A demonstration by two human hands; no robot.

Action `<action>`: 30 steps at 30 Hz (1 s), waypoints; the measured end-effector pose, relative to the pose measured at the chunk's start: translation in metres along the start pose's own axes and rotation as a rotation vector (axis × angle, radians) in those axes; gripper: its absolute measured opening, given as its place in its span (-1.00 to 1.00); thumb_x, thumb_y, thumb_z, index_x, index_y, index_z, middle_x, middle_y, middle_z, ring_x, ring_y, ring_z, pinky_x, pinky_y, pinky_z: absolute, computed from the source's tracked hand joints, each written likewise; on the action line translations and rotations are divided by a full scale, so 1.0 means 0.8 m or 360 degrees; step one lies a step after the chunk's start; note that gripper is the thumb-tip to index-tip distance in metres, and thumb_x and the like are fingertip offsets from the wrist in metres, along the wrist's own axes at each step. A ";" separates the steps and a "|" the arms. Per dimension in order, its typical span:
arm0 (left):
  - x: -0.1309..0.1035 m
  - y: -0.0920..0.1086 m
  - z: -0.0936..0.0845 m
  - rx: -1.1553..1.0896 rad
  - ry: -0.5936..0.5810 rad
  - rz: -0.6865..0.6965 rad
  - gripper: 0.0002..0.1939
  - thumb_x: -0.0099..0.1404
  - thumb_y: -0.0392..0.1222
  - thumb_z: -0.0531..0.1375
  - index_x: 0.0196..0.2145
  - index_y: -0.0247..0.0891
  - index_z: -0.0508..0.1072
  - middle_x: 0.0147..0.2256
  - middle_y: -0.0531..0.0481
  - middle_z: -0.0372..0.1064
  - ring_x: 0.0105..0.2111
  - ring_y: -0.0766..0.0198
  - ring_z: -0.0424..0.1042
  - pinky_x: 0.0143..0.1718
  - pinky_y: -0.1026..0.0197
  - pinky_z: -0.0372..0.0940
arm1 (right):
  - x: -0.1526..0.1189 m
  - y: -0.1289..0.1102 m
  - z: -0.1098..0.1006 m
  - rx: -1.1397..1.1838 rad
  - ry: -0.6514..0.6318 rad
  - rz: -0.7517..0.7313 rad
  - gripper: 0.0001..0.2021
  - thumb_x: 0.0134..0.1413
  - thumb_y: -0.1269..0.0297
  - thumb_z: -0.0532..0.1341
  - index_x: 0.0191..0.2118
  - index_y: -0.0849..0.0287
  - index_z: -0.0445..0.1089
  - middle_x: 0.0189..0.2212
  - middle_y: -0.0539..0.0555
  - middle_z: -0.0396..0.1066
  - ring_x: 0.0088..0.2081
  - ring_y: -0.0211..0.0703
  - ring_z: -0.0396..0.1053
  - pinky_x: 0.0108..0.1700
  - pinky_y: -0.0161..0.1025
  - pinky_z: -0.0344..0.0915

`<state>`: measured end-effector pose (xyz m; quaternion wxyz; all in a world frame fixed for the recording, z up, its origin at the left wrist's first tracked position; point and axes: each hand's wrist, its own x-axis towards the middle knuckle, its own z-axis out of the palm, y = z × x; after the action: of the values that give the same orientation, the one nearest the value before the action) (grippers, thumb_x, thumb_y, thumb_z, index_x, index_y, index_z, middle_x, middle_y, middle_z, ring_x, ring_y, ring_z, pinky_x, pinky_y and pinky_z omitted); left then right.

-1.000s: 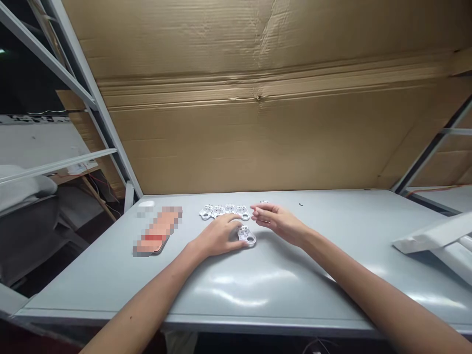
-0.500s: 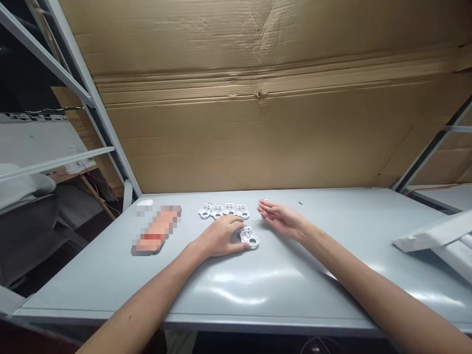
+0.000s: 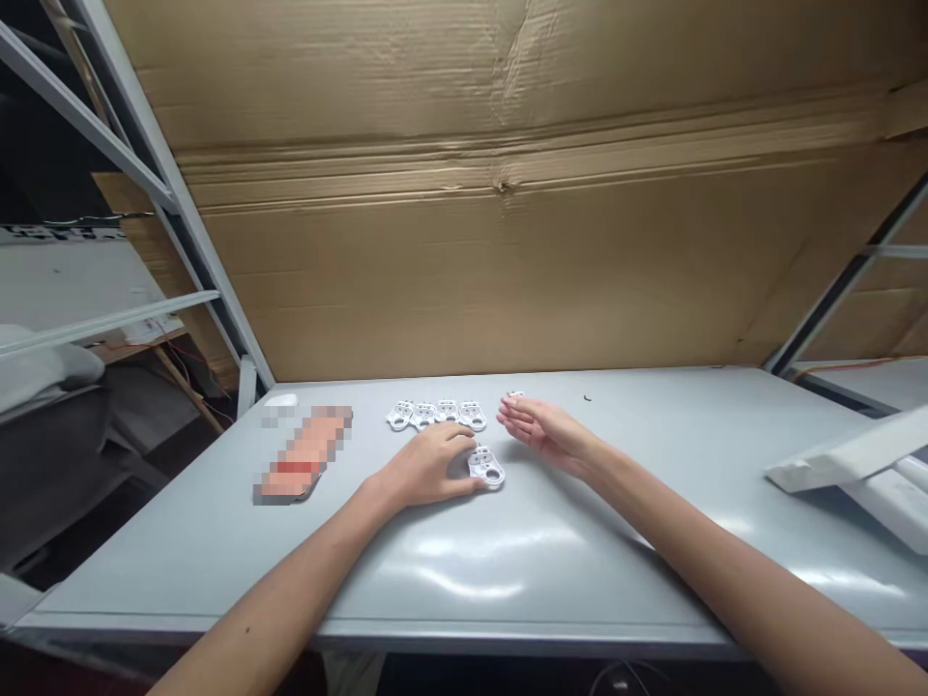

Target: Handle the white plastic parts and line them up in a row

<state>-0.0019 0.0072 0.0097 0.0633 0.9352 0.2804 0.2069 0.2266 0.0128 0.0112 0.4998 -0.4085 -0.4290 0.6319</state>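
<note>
My left hand (image 3: 437, 467) rests on the table with its thumb and fingers around the edges of a small white plastic part (image 3: 486, 467). That part has a large round hole at its near end and small openings at its far end. Right of it, my right hand (image 3: 542, 432) hovers low over the table, palm turned to the left, fingers stretched out and nothing visible in them. Just beyond its fingertips, another small white piece (image 3: 514, 393) is mostly hidden. Several similar white parts (image 3: 436, 416) lie in a row behind my left hand.
A pixelated orange-red flat object (image 3: 304, 456) lies at left, with a small white item (image 3: 282, 400) behind it. A tiny dark piece (image 3: 587, 397) sits toward the back. White foam-like bars (image 3: 848, 459) stand at right. Cardboard (image 3: 507, 280) walls the table's back; metal posts (image 3: 181, 203) flank it.
The view has shifted slightly. A red spot seen at my right fingertips is no longer visible, and the white piece beyond them shows more. My left hand keeps its hold on the part.
</note>
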 end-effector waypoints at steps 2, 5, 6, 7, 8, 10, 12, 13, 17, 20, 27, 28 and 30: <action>0.000 0.001 -0.001 -0.0003 -0.0003 -0.0008 -0.61 0.27 0.09 0.26 -0.10 -0.26 0.50 0.03 -0.23 0.40 0.03 -0.01 0.40 0.05 0.02 0.30 | 0.002 0.002 0.000 0.0002 0.0010 0.0060 -0.87 0.07 0.20 0.33 -0.30 0.14 0.47 -0.07 0.18 0.51 0.08 -0.02 0.41 0.21 -0.13 0.32; 0.000 0.002 -0.001 -0.0006 -0.0014 -0.0022 -0.61 0.28 0.11 0.25 -0.10 -0.24 0.49 0.04 -0.21 0.39 0.03 0.00 0.39 0.05 0.02 0.30 | 0.005 0.003 -0.001 -0.0032 0.0000 0.0088 -0.86 0.09 0.20 0.31 -0.26 0.14 0.48 -0.04 0.19 0.50 0.08 -0.03 0.42 0.18 -0.12 0.34; 0.000 0.002 -0.002 -0.0005 -0.0016 -0.0022 -0.61 0.28 0.11 0.25 -0.10 -0.25 0.49 0.04 -0.22 0.39 0.03 0.00 0.39 0.05 0.01 0.30 | 0.005 0.003 -0.001 -0.0040 0.0001 0.0080 -0.86 0.09 0.20 0.32 -0.26 0.13 0.48 -0.04 0.19 0.50 0.07 -0.02 0.43 0.17 -0.11 0.36; 0.000 0.003 -0.002 -0.0004 -0.0015 -0.0021 -0.61 0.28 0.11 0.25 -0.11 -0.26 0.49 0.04 -0.23 0.40 0.04 -0.01 0.39 0.05 0.01 0.30 | 0.005 0.002 -0.001 -0.0042 0.0001 0.0071 -0.86 0.08 0.20 0.32 -0.27 0.12 0.48 -0.05 0.18 0.50 0.05 -0.02 0.44 0.16 -0.11 0.37; 0.001 0.003 -0.002 -0.0002 -0.0014 -0.0017 -0.61 0.28 0.10 0.25 -0.11 -0.26 0.49 0.04 -0.23 0.40 0.04 -0.01 0.39 0.05 0.01 0.30 | 0.004 0.002 -0.001 -0.0036 -0.0001 0.0066 -0.87 0.08 0.20 0.33 -0.27 0.12 0.48 -0.06 0.17 0.51 0.04 -0.02 0.44 0.16 -0.11 0.37; 0.001 0.002 -0.001 0.0001 -0.0013 -0.0014 -0.62 0.28 0.09 0.25 -0.11 -0.26 0.49 0.03 -0.23 0.40 0.03 -0.01 0.39 0.05 0.01 0.30 | 0.002 0.001 -0.002 -0.0015 -0.0025 0.0066 -0.88 0.05 0.23 0.35 -0.27 0.10 0.49 -0.07 0.14 0.51 0.01 -0.04 0.46 0.17 -0.12 0.35; 0.000 0.002 -0.001 0.0005 -0.0010 -0.0020 -0.62 0.28 0.10 0.24 -0.10 -0.24 0.49 0.04 -0.22 0.39 0.03 -0.01 0.39 0.05 0.01 0.30 | 0.001 0.001 -0.002 -0.0007 -0.0056 0.0058 -0.87 0.04 0.25 0.35 -0.25 0.09 0.49 -0.07 0.12 0.51 0.01 -0.05 0.46 0.20 -0.12 0.32; 0.000 0.002 0.000 0.0006 -0.0012 -0.0026 -0.62 0.28 0.10 0.24 -0.10 -0.23 0.49 0.04 -0.21 0.39 0.03 -0.01 0.39 0.06 0.01 0.30 | 0.001 0.001 -0.002 -0.0019 -0.0068 0.0050 -0.86 0.05 0.24 0.35 -0.23 0.08 0.50 -0.07 0.12 0.51 0.02 -0.05 0.45 0.20 -0.10 0.32; 0.000 0.002 -0.001 0.0011 -0.0026 -0.0045 -0.62 0.27 0.08 0.26 -0.08 -0.22 0.48 0.05 -0.20 0.39 0.05 -0.01 0.38 0.07 0.01 0.29 | -0.001 0.001 -0.002 -0.0066 -0.0082 0.0030 -0.83 0.08 0.20 0.33 -0.20 0.10 0.50 -0.05 0.15 0.50 0.04 -0.03 0.44 0.20 -0.09 0.32; 0.000 0.002 -0.002 0.0016 -0.0034 -0.0037 -0.63 0.28 0.06 0.25 -0.08 -0.25 0.48 0.05 -0.22 0.38 0.05 -0.01 0.38 0.07 0.02 0.29 | -0.004 -0.002 0.000 -0.0045 -0.0099 0.0023 -0.81 0.02 0.20 0.37 -0.22 0.11 0.50 -0.06 0.14 0.50 0.02 -0.08 0.45 0.19 -0.18 0.31; 0.000 0.003 -0.004 0.0039 -0.0056 -0.0038 -0.67 0.30 0.04 0.24 -0.08 -0.20 0.48 0.03 -0.18 0.38 0.01 0.00 0.39 0.03 0.02 0.31 | 0.000 -0.008 -0.016 -0.1260 0.0142 -0.0602 -0.81 0.10 0.12 0.23 -0.31 0.11 0.49 -0.25 0.12 0.54 -0.16 0.00 0.48 -0.09 -0.07 0.40; 0.000 0.003 -0.005 0.0045 -0.0056 -0.0036 -0.67 0.30 0.04 0.24 -0.08 -0.20 0.48 0.03 -0.18 0.38 0.01 0.01 0.39 0.02 0.03 0.31 | 0.002 -0.010 -0.023 -0.1580 0.0208 -0.0771 -0.83 0.11 0.17 0.21 -0.31 0.09 0.51 -0.22 0.11 0.54 -0.18 0.00 0.47 -0.11 -0.08 0.38; -0.001 0.002 -0.005 0.0055 -0.0052 -0.0027 -0.67 0.29 0.03 0.25 -0.07 -0.20 0.48 0.03 -0.18 0.38 0.00 0.01 0.39 0.02 0.04 0.31 | 0.003 -0.016 -0.039 -0.2031 0.0311 -0.0920 -0.83 0.12 0.24 0.16 -0.29 0.07 0.52 -0.18 0.09 0.53 -0.24 -0.03 0.46 -0.20 -0.13 0.34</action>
<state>-0.0034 0.0057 0.0138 0.0535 0.9370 0.2907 0.1861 0.2592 0.0213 0.0138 0.3469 -0.5462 -0.7601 0.0595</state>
